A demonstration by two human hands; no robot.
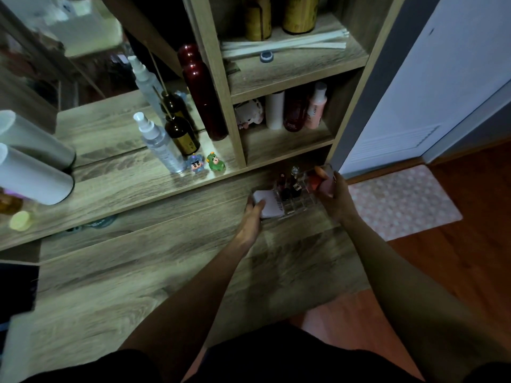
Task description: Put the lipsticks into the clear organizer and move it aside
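Two bare hands work at the far right edge of the wooden worktop (pixel 171 261), where the clear organizer (pixel 297 199) sits with several dark lipsticks (pixel 289 186) standing upright in its compartments. At the organizer's left end the left hand (pixel 250 219) has its grip closed on a pale lilac flat case (pixel 269 204). At the right end the right hand (pixel 336 197) has its grip closed around a pinkish container (pixel 326 182), held above the organizer.

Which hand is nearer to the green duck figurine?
Left. The left hand lies below and right of the green duck figurine, gripping a white box; the right hand is farther right.
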